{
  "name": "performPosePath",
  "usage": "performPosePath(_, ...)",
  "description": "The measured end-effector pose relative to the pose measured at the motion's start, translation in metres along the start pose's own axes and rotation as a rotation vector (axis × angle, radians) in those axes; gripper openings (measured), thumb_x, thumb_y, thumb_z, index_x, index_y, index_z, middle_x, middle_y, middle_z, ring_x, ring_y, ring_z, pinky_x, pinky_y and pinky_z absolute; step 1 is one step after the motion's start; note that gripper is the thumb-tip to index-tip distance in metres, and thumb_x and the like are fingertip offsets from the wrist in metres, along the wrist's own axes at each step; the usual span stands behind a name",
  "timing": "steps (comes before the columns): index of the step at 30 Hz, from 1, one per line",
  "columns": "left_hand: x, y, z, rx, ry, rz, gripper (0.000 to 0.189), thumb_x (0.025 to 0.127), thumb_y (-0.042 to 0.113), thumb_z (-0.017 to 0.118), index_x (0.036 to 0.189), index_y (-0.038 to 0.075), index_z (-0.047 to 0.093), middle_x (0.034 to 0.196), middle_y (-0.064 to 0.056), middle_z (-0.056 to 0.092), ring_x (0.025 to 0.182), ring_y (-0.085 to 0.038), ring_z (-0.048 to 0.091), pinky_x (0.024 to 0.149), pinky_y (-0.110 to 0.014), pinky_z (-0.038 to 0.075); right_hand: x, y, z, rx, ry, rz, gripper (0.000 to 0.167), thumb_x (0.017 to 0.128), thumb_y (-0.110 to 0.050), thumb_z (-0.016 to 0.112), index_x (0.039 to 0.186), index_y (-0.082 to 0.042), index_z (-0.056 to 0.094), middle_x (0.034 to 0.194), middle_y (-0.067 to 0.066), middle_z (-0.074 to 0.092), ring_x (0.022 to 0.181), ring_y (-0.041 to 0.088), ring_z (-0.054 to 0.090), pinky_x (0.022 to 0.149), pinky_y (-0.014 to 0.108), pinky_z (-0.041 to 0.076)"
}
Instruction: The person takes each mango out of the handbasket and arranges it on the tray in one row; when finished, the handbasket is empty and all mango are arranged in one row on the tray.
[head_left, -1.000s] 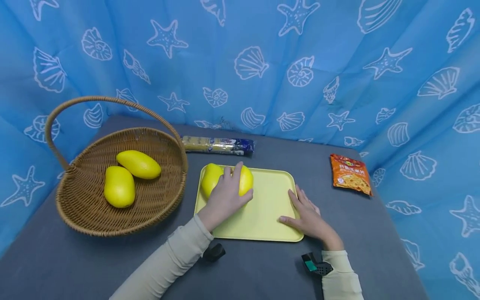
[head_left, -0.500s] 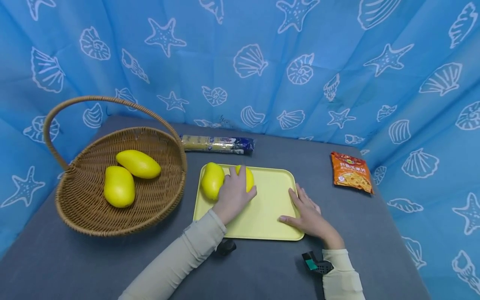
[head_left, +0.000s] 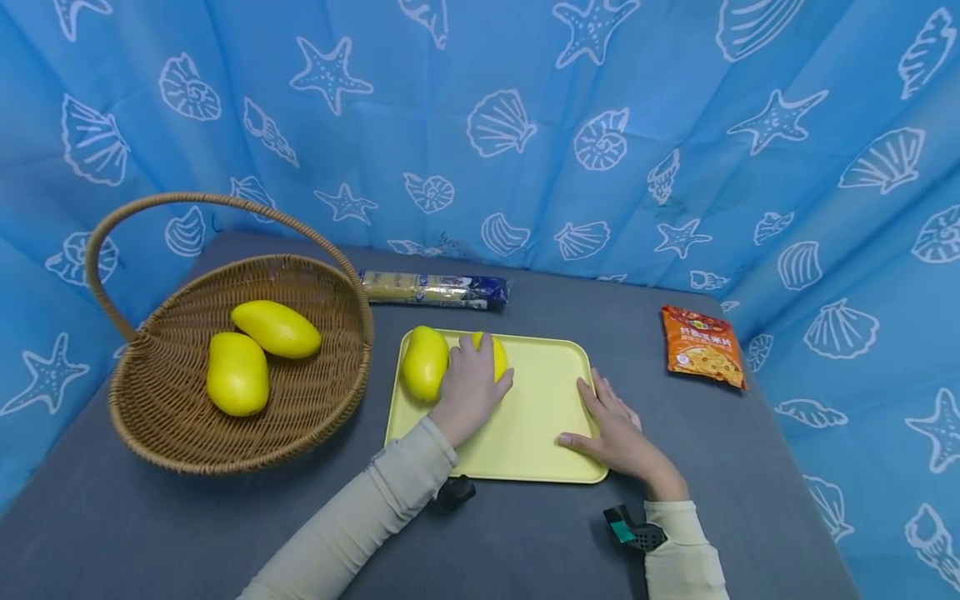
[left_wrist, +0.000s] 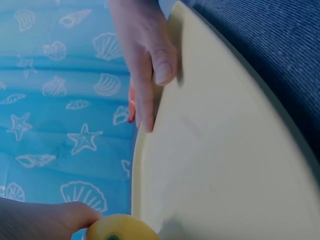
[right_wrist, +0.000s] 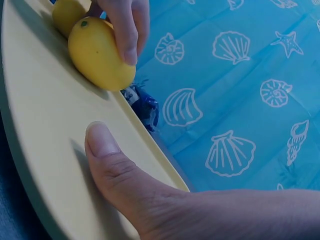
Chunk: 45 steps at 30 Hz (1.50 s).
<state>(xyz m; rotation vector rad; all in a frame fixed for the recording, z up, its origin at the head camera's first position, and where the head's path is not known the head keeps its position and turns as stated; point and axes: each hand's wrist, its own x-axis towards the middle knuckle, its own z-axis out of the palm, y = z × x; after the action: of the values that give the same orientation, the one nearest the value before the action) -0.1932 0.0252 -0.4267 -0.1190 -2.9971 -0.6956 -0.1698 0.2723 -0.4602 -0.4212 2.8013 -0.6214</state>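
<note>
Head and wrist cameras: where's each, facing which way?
Head: on head, faces forward and down; sees tray, left hand, right hand, sleeves.
Left wrist: worn there, faces across tray to right hand; left hand partly shows.
Right wrist: worn there, faces left hand, fruit; right hand shows close.
Both wrist views share tray and fruit.

smooth softly glossy mango (right_wrist: 97,55), smooth plastic-looking tray (head_left: 536,417); rough woven wicker basket (head_left: 311,392), matt cloth tabletop (head_left: 540,542)

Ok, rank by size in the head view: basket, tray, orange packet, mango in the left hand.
Largest to smallest:
Basket
Tray
Orange packet
Mango, by its visible part; the left hand hides the rest
</note>
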Motion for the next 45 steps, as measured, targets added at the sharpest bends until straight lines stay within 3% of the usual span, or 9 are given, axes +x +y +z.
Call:
performPosePath(4, -0.001, 0.002, -0.002, 0.075, -0.008, 0.016, 0.071, 0.091, 0.048, 0.059, 0.139, -0.001, 0.043, 0.123, -0.025, 0.05, 0.106, -0.034, 0.051, 0.089, -0.039, 0.048, -0.001, -0.001, 0.0, 0.004, 0.001, 0.0, 0.101, 0.081, -0.059, 0.065, 0.153, -0.006, 0.019, 0.16, 0.018, 0.0, 0.145, 0.042, 0.002, 0.103, 0.069, 0.012)
performPosePath(9, -0.009, 0.005, -0.011, 0.125, -0.022, 0.027, 0.077, 0.088, 0.051, 0.063, 0.143, 0.002, 0.04, 0.128, -0.024, 0.048, 0.107, -0.034, 0.049, 0.08, -0.035, 0.053, 0.0, 0.0, 0.0, 0.001, -0.002, 0.002, 0.101, 0.081, -0.061, 0.064, 0.153, -0.006, 0.018, 0.16, 0.017, 0.0, 0.145, 0.041, 0.002, 0.103, 0.069, 0.012)
performPosePath(15, -0.029, 0.008, -0.024, 0.176, 0.0, 0.127, 0.057, 0.082, 0.042, 0.073, 0.121, 0.004, 0.055, 0.114, -0.021, 0.052, 0.093, -0.031, 0.053, 0.072, -0.033, 0.052, 0.0, 0.002, 0.0, -0.012, 0.001, 0.001, 0.102, 0.08, -0.062, 0.064, 0.153, -0.007, 0.018, 0.16, 0.017, 0.0, 0.145, 0.041, 0.003, 0.103, 0.068, 0.014)
performPosePath(19, -0.035, 0.007, -0.025, 0.185, 0.021, 0.171, 0.048, 0.082, 0.035, 0.076, 0.114, 0.004, 0.057, 0.109, -0.02, 0.051, 0.087, -0.029, 0.053, 0.068, -0.03, 0.052, 0.001, 0.003, 0.0, -0.013, 0.01, -0.008, 0.101, 0.081, -0.061, 0.064, 0.153, -0.007, 0.018, 0.16, 0.017, 0.0, 0.145, 0.042, 0.003, 0.103, 0.068, 0.014)
performPosePath(26, -0.034, 0.002, -0.022, 0.153, 0.048, 0.166, 0.045, 0.081, 0.027, 0.077, 0.113, 0.005, 0.055, 0.106, -0.019, 0.053, 0.085, -0.029, 0.056, 0.065, -0.032, 0.054, 0.002, 0.004, 0.002, -0.01, -0.007, -0.01, 0.102, 0.08, -0.064, 0.063, 0.153, -0.008, 0.018, 0.16, 0.016, -0.001, 0.146, 0.041, 0.002, 0.103, 0.068, 0.013)
performPosePath(37, -0.032, 0.0, -0.023, 0.181, 0.03, 0.142, 0.045, 0.082, 0.032, 0.075, 0.115, 0.008, 0.055, 0.106, -0.017, 0.055, 0.084, -0.027, 0.056, 0.057, -0.034, 0.052, 0.002, 0.005, 0.002, -0.009, -0.006, -0.011, 0.102, 0.081, -0.064, 0.062, 0.154, -0.009, 0.017, 0.16, 0.016, -0.002, 0.146, 0.04, 0.001, 0.103, 0.069, 0.013)
performPosePath(45, -0.032, 0.001, -0.024, 0.199, 0.02, 0.132, 0.048, 0.083, 0.035, 0.075, 0.118, 0.01, 0.055, 0.106, -0.015, 0.054, 0.084, -0.025, 0.055, 0.058, -0.033, 0.052, 0.001, 0.004, 0.001, -0.014, 0.002, -0.017, 0.102, 0.081, -0.062, 0.064, 0.153, -0.008, 0.017, 0.16, 0.017, -0.001, 0.145, 0.041, 0.002, 0.102, 0.068, 0.014)
